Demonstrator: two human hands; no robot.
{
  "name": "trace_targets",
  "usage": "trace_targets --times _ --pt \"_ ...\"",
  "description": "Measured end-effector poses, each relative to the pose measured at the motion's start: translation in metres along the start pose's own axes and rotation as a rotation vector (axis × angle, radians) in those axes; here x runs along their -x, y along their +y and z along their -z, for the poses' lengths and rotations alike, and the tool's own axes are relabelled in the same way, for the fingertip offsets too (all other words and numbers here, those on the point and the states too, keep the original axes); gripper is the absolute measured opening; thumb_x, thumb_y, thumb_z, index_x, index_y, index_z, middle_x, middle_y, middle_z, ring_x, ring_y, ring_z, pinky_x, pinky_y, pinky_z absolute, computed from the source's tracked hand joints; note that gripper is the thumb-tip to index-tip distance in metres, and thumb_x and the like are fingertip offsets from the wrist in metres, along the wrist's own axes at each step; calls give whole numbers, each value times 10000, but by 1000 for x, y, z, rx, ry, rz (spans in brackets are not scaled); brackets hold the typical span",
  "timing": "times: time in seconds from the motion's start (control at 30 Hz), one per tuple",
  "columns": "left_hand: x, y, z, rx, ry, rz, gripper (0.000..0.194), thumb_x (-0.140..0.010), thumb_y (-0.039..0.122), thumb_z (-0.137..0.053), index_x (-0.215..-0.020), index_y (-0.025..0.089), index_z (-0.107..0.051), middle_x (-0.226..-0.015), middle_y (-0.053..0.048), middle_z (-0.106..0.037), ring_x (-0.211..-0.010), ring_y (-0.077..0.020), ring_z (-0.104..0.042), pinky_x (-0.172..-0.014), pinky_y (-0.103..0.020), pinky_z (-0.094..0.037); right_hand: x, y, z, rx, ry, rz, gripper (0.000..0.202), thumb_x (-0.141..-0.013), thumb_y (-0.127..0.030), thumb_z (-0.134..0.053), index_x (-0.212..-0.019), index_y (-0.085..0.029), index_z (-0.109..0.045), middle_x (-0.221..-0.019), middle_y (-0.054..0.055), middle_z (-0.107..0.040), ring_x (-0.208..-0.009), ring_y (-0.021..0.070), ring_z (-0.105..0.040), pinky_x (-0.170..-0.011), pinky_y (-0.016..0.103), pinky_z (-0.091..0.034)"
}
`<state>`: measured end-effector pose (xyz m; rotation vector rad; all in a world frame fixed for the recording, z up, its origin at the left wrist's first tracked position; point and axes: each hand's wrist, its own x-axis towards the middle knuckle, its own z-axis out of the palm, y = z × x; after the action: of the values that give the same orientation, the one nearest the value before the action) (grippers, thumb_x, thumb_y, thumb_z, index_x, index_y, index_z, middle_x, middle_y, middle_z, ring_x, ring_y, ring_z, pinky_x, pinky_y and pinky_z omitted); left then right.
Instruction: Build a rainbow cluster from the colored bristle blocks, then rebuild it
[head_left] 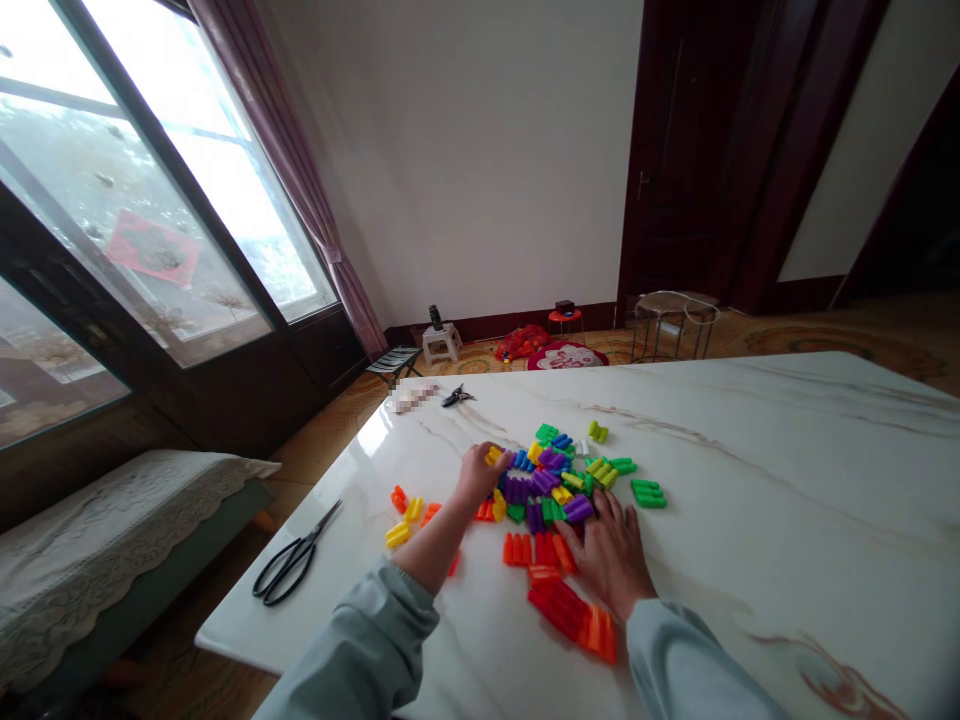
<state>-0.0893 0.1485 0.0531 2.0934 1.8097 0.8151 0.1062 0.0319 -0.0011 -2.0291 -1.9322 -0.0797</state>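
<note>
A heap of small ribbed plastic pieces [529, 488] in purple, blue, green, yellow and orange lies on the marble-patterned table. At its left edge, the fingers of my left hand [478, 472] are closed around a yellow ribbed plastic piece [493, 455]. My right hand [616, 548] rests at the right side of the heap, palm down and fingers apart, close by a purple piece [578, 508]. Red and orange pieces [559, 605] lie in a cluster nearer to me, left of my right wrist. Several yellow and orange pieces [405, 520] are scattered left of my left forearm.
Black-handled scissors [289, 565] lie near the table's left edge. Dark pliers [457, 397] and a blurred item [412, 396] are at the far left of the table [787, 480]. Beyond it stand a metal-framed stool [675, 305] and a white stool [442, 343].
</note>
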Motion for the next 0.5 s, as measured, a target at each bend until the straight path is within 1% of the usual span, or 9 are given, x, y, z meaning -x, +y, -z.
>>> trace_targets --times 0.07,0.13,0.2,0.23,0.3,0.37,0.43,0.47,0.5 --pt "5 17 -2 86 -55 -77 310 -828 431 -592 -1040 224 -682 -920 -28 -703 -866 -162 -645 -813 -277 -495 0 0 0 -11 -6 -2 585 -916 -549 -351 -1181 -118 -645 -1399 179 -469 -1348 323 -299 -1111 519 -135" --pt "12 27 3 234 -139 -176 411 -824 432 -603 -1178 225 -627 -1004 -45 -706 -911 -166 -651 -821 -279 -508 0 0 0 -15 -14 -10 591 -910 -560 -357 -1167 -117 -652 -1396 181 -470 -1345 327 -303 -1108 521 -140" --pt "19 27 14 365 -205 -265 475 -834 436 -593 -1253 213 -579 -1098 -79 -685 -986 -183 -643 -831 -286 -517 0 0 0 -15 -16 -14 581 -912 -555 -356 -1160 -124 -655 -1392 177 -472 -1340 323 -310 -1105 518 -148" --pt "22 21 22 384 -209 -295 471 -838 436 -589 -1254 214 -579 -1138 -87 -669 -1023 -190 -632 -850 -293 -514 0 0 0 -13 -12 -13 571 -915 -547 -354 -1163 -129 -654 -1392 174 -472 -1339 319 -312 -1104 516 -150" --pt "29 0 40 294 -149 -303 414 -843 431 -583 -1203 230 -614 -1170 -80 -650 -1053 -196 -616 -900 -315 -497 -1 0 0 -9 0 -7 549 -921 -526 -354 -1171 -136 -649 -1389 169 -474 -1334 313 -319 -1102 512 -154" --pt "37 -33 60 129 -19 -237 378 -837 417 -586 -1164 234 -636 -1163 -74 -648 -1082 -212 -596 -988 -362 -445 -1 0 0 -4 10 -2 527 -922 -513 -362 -1164 -146 -653 -1385 164 -478 -1326 312 -328 -1100 509 -159" --pt "49 -72 76 -31 103 -70 398 -836 444 -568 -1156 220 -642 -1176 -89 -634 -1137 -252 -558 -1018 -416 -417 -2 -1 -2 0 18 0 515 -920 -511 -370 -1141 -153 -666 -1379 165 -485 -1320 317 -333 -1097 512 -161" --pt "56 -90 82 -84 122 27 432 -834 465 -558 -1178 214 -631 -1201 -96 -621 -1167 -272 -535 -1027 -441 -405 -1 -1 -2 0 20 0 513 -919 -514 -373 -1132 -154 -671 -1377 167 -487 -1319 321 -332 -1097 517 -157" --pt "64 -107 85 -103 98 113 456 -833 480 -548 -1199 217 -619 -1193 -93 -623 -1168 -277 -533 -1025 -449 -407 -1 0 -3 -1 21 -1 515 -917 -518 -374 -1125 -155 -674 -1375 169 -489 -1319 326 -329 -1097 522 -152"
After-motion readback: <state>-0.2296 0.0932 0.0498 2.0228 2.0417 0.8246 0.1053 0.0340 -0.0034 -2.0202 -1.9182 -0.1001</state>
